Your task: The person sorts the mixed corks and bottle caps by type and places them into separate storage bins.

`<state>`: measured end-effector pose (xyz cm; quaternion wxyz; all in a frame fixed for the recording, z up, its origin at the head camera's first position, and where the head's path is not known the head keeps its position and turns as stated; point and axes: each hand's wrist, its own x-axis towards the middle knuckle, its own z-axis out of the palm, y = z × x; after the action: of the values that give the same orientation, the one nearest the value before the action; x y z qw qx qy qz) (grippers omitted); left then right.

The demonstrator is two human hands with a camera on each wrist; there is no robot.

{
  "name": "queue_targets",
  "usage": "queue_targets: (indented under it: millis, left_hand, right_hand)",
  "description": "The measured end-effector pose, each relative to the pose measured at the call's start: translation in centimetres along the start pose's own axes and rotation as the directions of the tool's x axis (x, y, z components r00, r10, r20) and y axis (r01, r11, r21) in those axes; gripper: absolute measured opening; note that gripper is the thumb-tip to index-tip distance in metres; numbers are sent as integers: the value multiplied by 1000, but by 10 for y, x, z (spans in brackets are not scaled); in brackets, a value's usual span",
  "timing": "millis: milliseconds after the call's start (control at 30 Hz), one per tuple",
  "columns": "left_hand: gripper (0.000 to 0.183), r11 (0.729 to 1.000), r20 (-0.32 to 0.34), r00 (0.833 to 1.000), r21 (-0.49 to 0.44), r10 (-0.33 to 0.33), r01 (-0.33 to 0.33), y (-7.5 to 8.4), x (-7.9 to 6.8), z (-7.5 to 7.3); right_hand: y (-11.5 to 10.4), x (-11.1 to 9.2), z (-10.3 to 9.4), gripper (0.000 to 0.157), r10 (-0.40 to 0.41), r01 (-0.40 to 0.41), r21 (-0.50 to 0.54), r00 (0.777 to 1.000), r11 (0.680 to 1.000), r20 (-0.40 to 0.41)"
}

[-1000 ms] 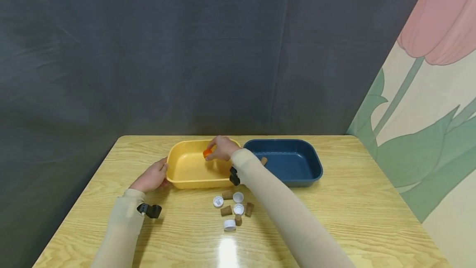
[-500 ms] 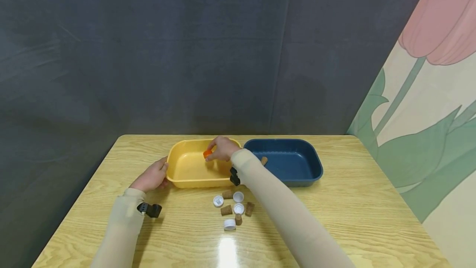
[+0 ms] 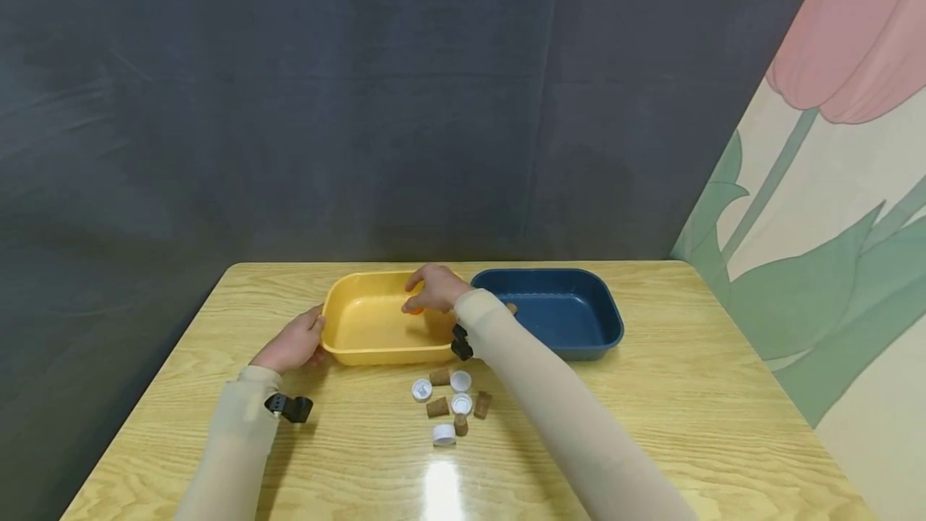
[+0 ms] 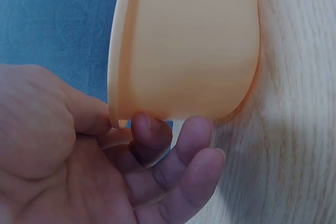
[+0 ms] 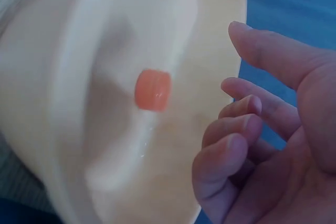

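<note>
My left hand holds the near left end of a yellow plastic tub, thumb at its rim and fingertips against the outer wall. Over the tub's right part is my right hand, its fingers loosely bent and holding nothing. An orange bottle cap shows inside the tub in the right wrist view, apart from the fingertips. From the head, only a sliver of that cap peeks out beneath the hand.
A dark blue tub stands right of the yellow one, with a cork partly hidden by the right sleeve. In front lie several white bottle caps and corks on the wooden table.
My right thumb and fingers have spread and let go of the orange cap, which has dropped lower in the yellow tub. The left hand keeps its hold.
</note>
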<state>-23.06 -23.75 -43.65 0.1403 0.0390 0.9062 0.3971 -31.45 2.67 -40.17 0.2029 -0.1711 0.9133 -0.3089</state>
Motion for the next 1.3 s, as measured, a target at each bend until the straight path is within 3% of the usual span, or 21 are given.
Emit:
queue_targets:
  millis: [133,233,400,500,900,1300]
  left_hand:
    - [50,1000,5,1000,-15,7,-7,-1,0,0]
    - [50,1000,8,1000,-12,18,-18,0,0,-1]
    - [50,1000,8,1000,4,21,-21,0,-1,-2]
    - [50,1000,6,1000,4,15,-15,0,-1,-3]
    - [51,1000,9,1000,12,9,-9,3,-1,-3]
    - [50,1000,8,1000,15,25,-25,2,0,-2]
  right_hand:
    - [1,-12,-3,51,-67,66,29,998,997,22]
    - [4,-27,-5,48,-159,159,12,987,987,22]
    - [10,-55,-5,44,-324,323,27,944,946,58]
    - [15,-73,-2,44,-371,365,71,924,928,96]
    - [62,-129,18,45,-432,402,214,894,890,118]
    - [115,-155,29,51,-350,334,202,936,921,47]
